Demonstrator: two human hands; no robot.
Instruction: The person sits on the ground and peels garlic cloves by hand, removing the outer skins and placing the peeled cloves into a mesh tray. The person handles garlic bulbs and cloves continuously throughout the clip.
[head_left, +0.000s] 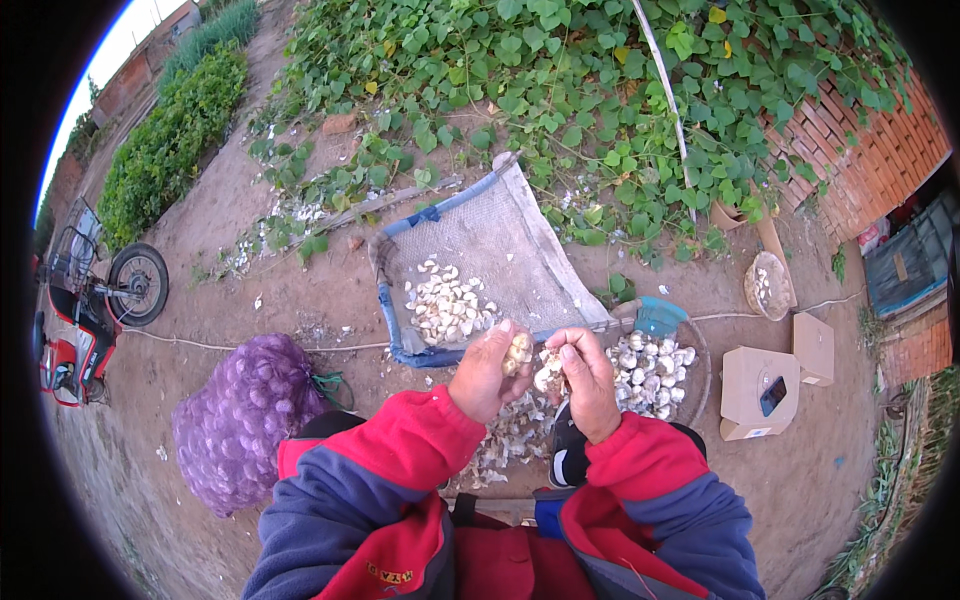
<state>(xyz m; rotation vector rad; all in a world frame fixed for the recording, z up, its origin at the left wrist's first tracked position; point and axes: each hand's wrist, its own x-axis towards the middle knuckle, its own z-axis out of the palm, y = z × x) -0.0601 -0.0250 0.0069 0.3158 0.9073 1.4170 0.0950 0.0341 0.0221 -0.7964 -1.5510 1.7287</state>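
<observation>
My left hand (484, 375) holds a garlic piece (517, 354) with its cloves showing, thumb on top. Close beside it, my right hand (589, 382) grips another garlic piece (550, 373) with papery skin on it. Both hands are raised over the near edge of a shallow mesh tray (517, 247) with a blue cloth-wrapped rim. Loose garlic cloves (446, 307) are heaped in the tray's left part. Right of my right hand, whole garlic bulbs (652, 371) fill a round basket (703, 375). Shed garlic skins (514, 442) cover the ground below my hands.
A purple mesh sack (240, 427) full of garlic stands at left, beyond it a red motorcycle (82, 322). At right are cardboard boxes (759, 386), a phone (772, 396) on one, and a small basket (766, 285). Leafy vines (525, 82) grow ahead beside a brick wall (862, 142).
</observation>
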